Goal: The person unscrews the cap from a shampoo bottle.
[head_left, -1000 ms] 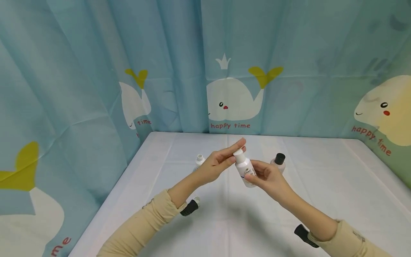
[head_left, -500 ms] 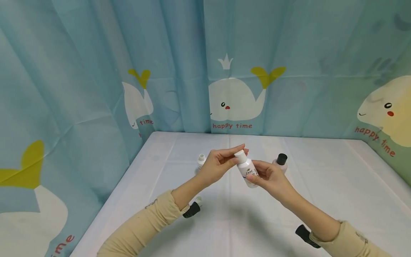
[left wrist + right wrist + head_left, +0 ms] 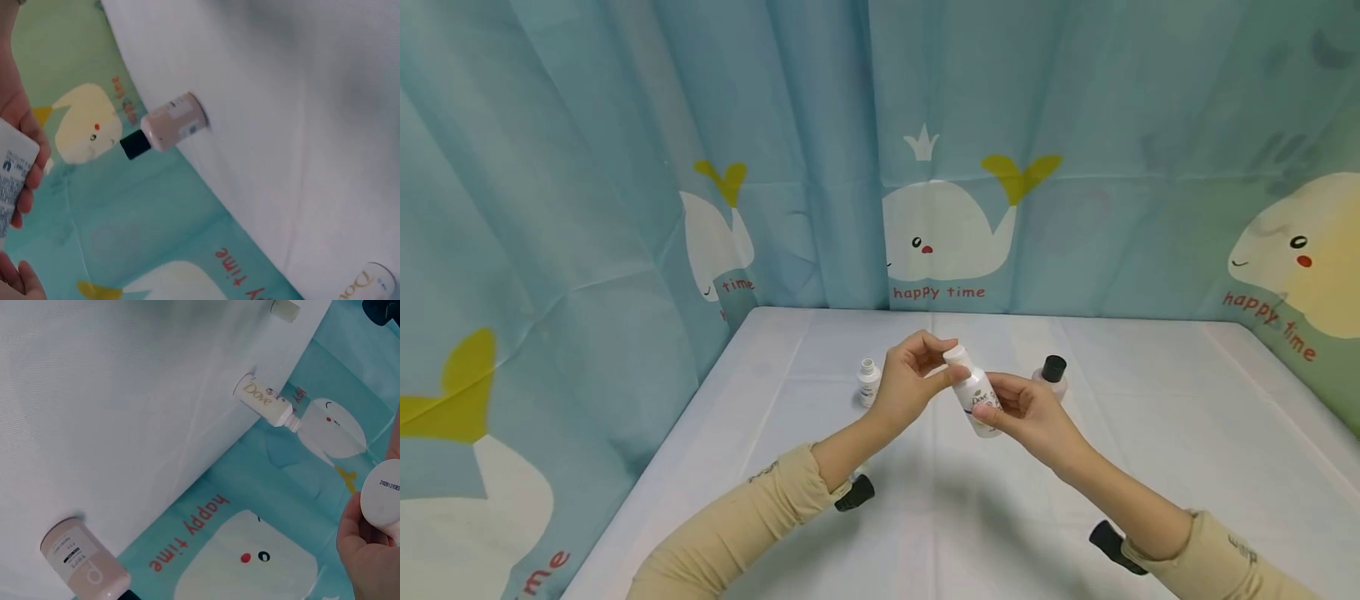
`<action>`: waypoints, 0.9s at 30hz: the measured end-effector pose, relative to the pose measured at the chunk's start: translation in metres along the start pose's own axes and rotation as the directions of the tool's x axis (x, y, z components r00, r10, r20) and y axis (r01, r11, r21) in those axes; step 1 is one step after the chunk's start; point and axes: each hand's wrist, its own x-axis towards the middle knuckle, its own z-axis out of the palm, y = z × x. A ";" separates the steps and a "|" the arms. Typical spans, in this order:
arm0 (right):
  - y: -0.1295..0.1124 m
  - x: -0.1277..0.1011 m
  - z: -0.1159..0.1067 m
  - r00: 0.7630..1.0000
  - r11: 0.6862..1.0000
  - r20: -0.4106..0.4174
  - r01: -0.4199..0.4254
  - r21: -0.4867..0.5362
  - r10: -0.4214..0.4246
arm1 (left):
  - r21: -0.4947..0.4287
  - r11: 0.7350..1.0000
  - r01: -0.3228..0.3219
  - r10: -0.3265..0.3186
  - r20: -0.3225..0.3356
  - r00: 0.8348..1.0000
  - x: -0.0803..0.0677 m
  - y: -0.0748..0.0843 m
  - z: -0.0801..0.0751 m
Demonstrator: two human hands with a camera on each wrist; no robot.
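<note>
Whale-print curtain [image 3: 625, 167], pale blue, encloses the scene on three sides behind the fingers. White table [image 3: 1150, 433] spreads beneath both forearms, which wear tan sleeves [image 3: 745, 533].

Left hand [image 3: 910, 387]: raised above the table; thumb and curled fingers [image 3: 925, 342] pinch the white cap [image 3: 956, 354] at the top of the white bottle [image 3: 976, 398].

Right hand [image 3: 1026, 412]: fingers and thumb curled round the lower body of the white bottle, which is held tilted in the air between the two hands, cap end leaning toward the left fingers (its flat base, printed with a date code, shows in the right wrist view [image 3: 382, 501]).

Pink bottle [image 3: 1051, 377], black cap: upright on the table just beyond the right fingers, apart from them [image 3: 169, 128].

Small open bottle [image 3: 868, 382], white, uncapped: upright on the table just left of the left fingers [image 3: 265, 403].

Loose white cap [image 3: 285, 309]: on the table, seen at the frame's top edge in the right wrist view.
</note>
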 end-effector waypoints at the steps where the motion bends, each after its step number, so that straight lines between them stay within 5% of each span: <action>1: 0.000 0.000 0.000 1.000 1.000 -0.002 -0.005 -0.001 0.005 | -0.011 1.000 -0.004 0.004 -0.006 1.000 0.000 0.000 0.001; 9: -0.003 0.001 -0.002 1.000 1.000 -0.008 -0.021 -0.012 0.021 | -0.071 0.997 -0.043 0.041 -0.031 0.999 0.001 -0.002 0.010; 27: 0.000 -0.002 -0.006 1.000 1.000 -0.003 -0.018 -0.024 0.018 | -0.088 0.996 0.023 -0.012 0.131 0.991 0.004 0.001 0.003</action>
